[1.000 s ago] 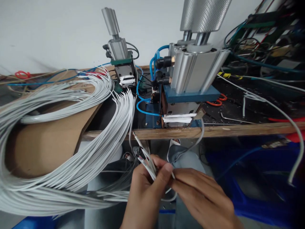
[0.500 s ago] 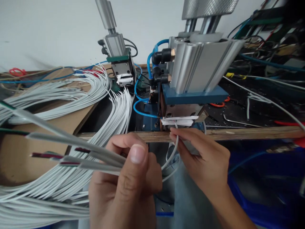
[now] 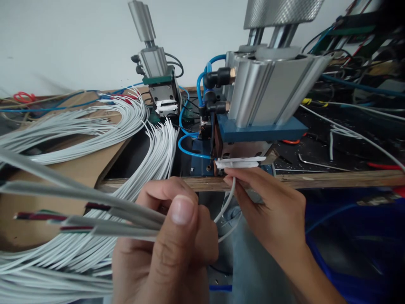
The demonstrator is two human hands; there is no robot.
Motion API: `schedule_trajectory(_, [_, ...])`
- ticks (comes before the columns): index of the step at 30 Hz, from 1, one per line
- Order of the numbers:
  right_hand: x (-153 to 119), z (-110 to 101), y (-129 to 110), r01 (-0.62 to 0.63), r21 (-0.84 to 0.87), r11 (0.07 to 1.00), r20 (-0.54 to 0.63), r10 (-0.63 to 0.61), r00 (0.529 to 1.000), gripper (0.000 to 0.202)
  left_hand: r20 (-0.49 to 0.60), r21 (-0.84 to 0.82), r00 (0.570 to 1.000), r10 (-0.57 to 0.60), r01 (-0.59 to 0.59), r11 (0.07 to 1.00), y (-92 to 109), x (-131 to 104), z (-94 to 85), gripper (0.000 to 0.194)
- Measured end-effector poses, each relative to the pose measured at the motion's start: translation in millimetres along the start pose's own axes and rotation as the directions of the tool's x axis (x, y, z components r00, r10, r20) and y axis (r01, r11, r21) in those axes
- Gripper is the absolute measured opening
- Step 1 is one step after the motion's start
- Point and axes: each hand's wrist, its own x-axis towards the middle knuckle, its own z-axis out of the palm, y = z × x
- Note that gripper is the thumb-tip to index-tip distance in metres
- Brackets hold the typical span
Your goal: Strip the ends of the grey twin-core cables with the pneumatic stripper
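Observation:
Several grey cables (image 3: 126, 202) with stripped ends and coloured inner wires are pinched in my left hand (image 3: 171, 240), close to the camera. Their cut ends point left. My right hand (image 3: 265, 207) closes thumb and fingers on a single grey cable (image 3: 231, 195), right under the taped slot (image 3: 240, 162) of a pneumatic press (image 3: 259, 93). That cable curves down and back toward my left hand. Its tip is hidden by my fingers and the slot, so I cannot tell how far in it reaches.
A second, smaller press (image 3: 155, 63) stands further back on the left. Long white cable bundles (image 3: 152, 160) lie over cardboard (image 3: 110, 162) and the bench edge (image 3: 316, 179). Blue air hoses (image 3: 183, 145) run beside the press. A hex key (image 3: 319, 163) lies on the right, above a blue bin (image 3: 341, 253).
My left hand and its cables have come slightly lower, with the cable ends further left. My right hand stays at the slot, its fingertips a little nearer to it.

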Motion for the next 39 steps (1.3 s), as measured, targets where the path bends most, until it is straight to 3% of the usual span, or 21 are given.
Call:
schedule_trajectory(8, [2,-3,-1,-0.002,-0.022,1.0,0.031,0.003,1.0,0.025,0.061,-0.042,0.998,0.0,0.003,0.999,2,0,-4.5,0.014])
schedule_trajectory(15, [3,-3,-2,-0.002,-0.032,1.0,0.046,0.003,0.999,0.024,0.065,-0.038,0.995,-0.069,0.072,0.997,7,2,-5.7,0.017])
schedule_trajectory(30, [-1,1,1,-0.001,0.009,1.0,0.033,0.001,0.999,0.024,0.07,-0.128,0.997,-0.037,0.046,0.991,-1,5,-10.2,0.024])
schedule_trajectory(35, [-5,4,2,0.004,0.003,1.0,0.001,-0.004,1.0,0.025,0.029,-0.209,0.981,-0.19,0.192,0.959,-8,12,-16.2,0.034])
schedule_trajectory(39, [-8,7,4,0.01,0.013,1.0,-0.02,-0.01,1.0,0.028,0.027,-0.148,0.96,-0.279,0.28,0.949,-9,16,-18.0,0.03])
